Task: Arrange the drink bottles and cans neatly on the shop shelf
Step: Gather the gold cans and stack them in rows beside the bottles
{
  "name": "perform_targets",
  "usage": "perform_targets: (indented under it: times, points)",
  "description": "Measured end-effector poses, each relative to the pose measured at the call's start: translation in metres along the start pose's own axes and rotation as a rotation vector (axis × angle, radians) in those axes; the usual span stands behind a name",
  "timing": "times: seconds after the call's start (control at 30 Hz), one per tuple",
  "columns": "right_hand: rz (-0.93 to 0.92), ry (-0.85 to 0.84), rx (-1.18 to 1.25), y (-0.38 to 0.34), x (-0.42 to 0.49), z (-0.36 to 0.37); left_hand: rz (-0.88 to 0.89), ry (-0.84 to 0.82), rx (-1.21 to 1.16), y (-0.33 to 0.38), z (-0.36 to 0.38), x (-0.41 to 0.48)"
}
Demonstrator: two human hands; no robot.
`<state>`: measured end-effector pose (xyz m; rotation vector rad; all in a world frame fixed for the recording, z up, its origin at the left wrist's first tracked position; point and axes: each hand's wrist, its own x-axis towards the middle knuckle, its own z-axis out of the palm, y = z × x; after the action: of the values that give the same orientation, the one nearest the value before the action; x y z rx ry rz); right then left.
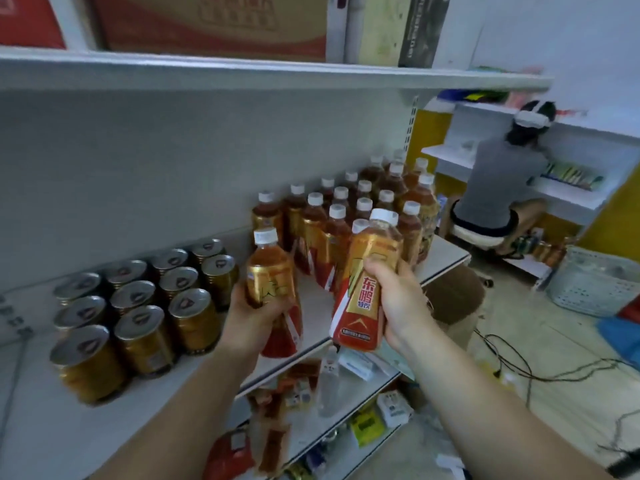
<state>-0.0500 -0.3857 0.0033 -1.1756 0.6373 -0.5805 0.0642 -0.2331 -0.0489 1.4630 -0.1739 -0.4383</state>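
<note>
My left hand (254, 315) grips a gold-and-red drink bottle (272, 271) with a white cap, held just above the white shelf (311, 306). My right hand (394, 296) holds a second, matching bottle (363, 292), tilted, over the shelf's front edge. Behind them several like bottles (346, 216) stand in rows toward the right end of the shelf. Left of my hands, several gold cans (138, 306) with silver tops stand in a tight block.
A shelf above (277, 71) carries cardboard boxes. Lower shelves (346, 393) hold mixed goods and a clear bottle. At right a seated person (498, 188) faces another white rack. A white basket (588, 282) and loose cables (519, 368) lie on the floor.
</note>
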Motion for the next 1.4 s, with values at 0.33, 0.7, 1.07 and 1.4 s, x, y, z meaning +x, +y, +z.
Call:
perform_targets:
  times: [0.33,0.7,1.07,1.4]
  points:
    - [-0.283,-0.084,-0.409,0.052,0.044,0.004,0.098,0.077,0.082,-0.02,0.017,0.063]
    - [-0.439,-0.177,-0.49,0.096,0.056,-0.014,0.111,0.052,0.338,-0.031,0.013,0.079]
    - [-0.493,-0.241,-0.689,0.101,0.064,-0.033,0.155,0.173,0.5,-0.028,0.047,0.132]
    - [-0.469,-0.274,-0.697,0.096,0.06,-0.035,0.031,0.117,0.684,-0.018,0.051,0.106]
